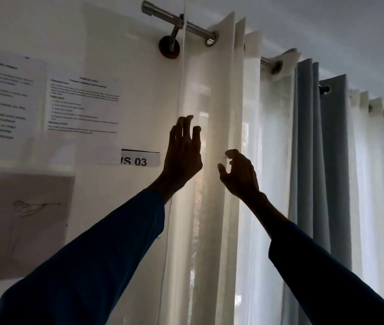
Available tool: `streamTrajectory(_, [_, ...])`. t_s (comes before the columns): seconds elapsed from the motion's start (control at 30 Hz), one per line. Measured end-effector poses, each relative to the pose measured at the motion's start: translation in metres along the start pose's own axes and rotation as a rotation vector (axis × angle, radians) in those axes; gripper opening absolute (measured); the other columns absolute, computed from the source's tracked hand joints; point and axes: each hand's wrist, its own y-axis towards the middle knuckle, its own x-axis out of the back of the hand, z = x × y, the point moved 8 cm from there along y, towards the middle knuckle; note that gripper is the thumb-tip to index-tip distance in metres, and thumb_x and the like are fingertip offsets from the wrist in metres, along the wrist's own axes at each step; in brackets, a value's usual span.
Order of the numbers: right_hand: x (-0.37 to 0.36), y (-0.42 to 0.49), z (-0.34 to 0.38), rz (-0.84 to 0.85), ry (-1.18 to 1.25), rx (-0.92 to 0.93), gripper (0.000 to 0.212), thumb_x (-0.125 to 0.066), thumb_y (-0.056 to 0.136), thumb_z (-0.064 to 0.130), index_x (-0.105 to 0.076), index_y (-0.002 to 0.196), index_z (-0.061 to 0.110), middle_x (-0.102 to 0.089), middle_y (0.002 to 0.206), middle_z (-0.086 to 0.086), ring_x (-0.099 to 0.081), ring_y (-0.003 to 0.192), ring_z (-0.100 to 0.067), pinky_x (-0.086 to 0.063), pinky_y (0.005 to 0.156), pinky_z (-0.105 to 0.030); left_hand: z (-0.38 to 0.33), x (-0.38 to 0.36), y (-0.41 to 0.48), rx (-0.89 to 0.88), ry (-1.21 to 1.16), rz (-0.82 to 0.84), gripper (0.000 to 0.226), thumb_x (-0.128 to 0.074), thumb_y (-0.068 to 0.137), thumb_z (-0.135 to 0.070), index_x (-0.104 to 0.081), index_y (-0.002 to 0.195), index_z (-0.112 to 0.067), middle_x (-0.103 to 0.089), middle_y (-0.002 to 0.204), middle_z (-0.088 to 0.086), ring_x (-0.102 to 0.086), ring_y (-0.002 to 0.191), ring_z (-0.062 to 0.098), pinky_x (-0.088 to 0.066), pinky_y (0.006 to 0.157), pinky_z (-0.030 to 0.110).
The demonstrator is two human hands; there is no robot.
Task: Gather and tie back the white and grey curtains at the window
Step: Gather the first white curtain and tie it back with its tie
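A sheer white curtain (219, 95) hangs in folds from a metal rod (162, 16), backlit by the window. Right of it hangs a grey curtain (322, 141), followed by more white and grey panels. Both my arms are raised in dark blue sleeves. My left hand (182, 151) is held up in front of the white curtain's left edge, fingers relaxed and spread, gripping nothing. My right hand (237, 172) is in front of a white fold with fingers loosely curled; it seems to hold nothing, though its fingertips are near the cloth.
The wall at left carries printed sheets (5, 97), a label reading "S 03" (139, 159) and a sketch on brown paper (22, 221). A rod bracket (169, 46) is fixed to the wall above my left hand. A thin cord (182, 73) hangs beside the curtain edge.
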Motion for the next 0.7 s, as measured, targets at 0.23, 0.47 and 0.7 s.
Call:
streamTrajectory(0.23, [-0.02, 0.062, -0.027, -0.002, 0.122, -0.152, 0.081, -0.068, 0.089, 0.048, -0.033, 0.148, 0.005, -0.052, 0.143, -0.012, -0.056, 0.126, -0.029, -0.045, 0.107, -0.042, 0.047, -0.033, 0.035, 0.281, -0.227, 0.014, 0.095, -0.067, 0.084, -0.005, -0.004, 0.155, 0.004, -0.02, 0.159, 0.027, -0.046, 0.134, 0.034, -0.042, 0.106, 0.033])
streamTrajectory(0.47, [-0.009, 0.146, -0.027, -0.212, 0.218, -0.106, 0.041, -0.071, 0.088, 0.042, -0.061, 0.091, 0.002, -0.064, 0.092, -0.008, -0.058, 0.088, -0.025, -0.045, 0.076, -0.031, 0.054, -0.055, 0.088, 0.377, -0.294, -0.026, 0.058, -0.042, 0.105, -0.018, -0.017, 0.154, 0.0, -0.049, 0.14, 0.021, -0.05, 0.125, 0.033, -0.043, 0.099, 0.037])
streamTrajectory(0.7, [-0.014, 0.176, -0.108, -0.283, 0.263, -0.258, 0.039, -0.058, 0.087, 0.015, -0.034, 0.055, 0.018, -0.048, 0.065, -0.005, -0.048, 0.064, -0.024, -0.032, 0.057, -0.028, 0.01, -0.112, 0.122, 0.345, -0.325, 0.041, 0.027, -0.036, 0.095, -0.002, -0.053, 0.115, 0.002, -0.055, 0.114, 0.021, -0.054, 0.104, 0.038, -0.041, 0.095, 0.039])
